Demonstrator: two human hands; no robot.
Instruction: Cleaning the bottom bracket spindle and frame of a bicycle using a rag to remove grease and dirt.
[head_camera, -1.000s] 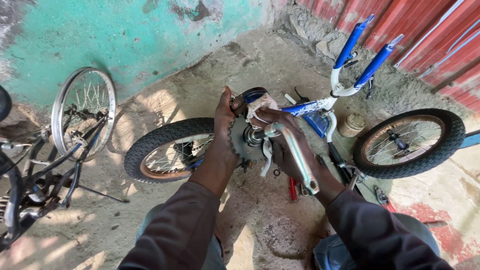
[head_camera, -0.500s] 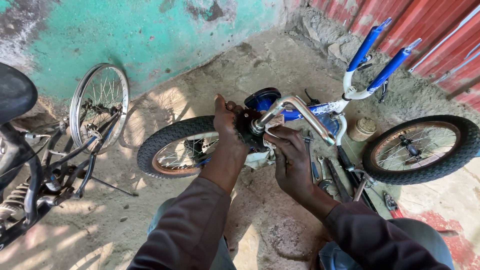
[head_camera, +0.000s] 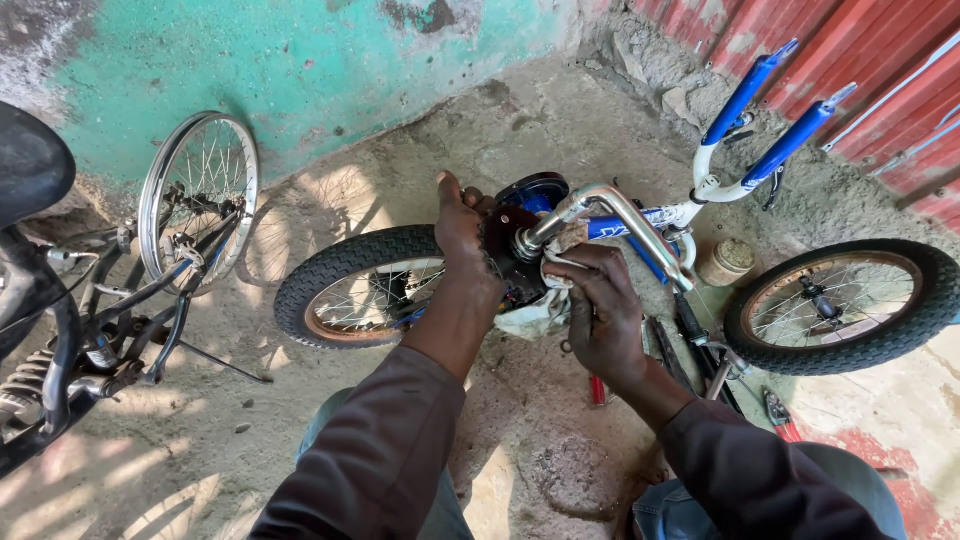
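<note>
Bracing the black chainring (head_camera: 500, 250) of an upturned blue child's bicycle (head_camera: 660, 215) on the concrete floor (head_camera: 540, 130), the left hand (head_camera: 465, 235) grips closed; the right hand (head_camera: 600, 305) pinches a rag (head_camera: 530, 315) beneath the chrome crank arm (head_camera: 625, 220). Steady counter-pressure likely prevents slipping.

Wearing a dark brown long-sleeve top, sleeves down to both wrists. Blue jeans on the knees. Bare hands, no gloves.
</note>
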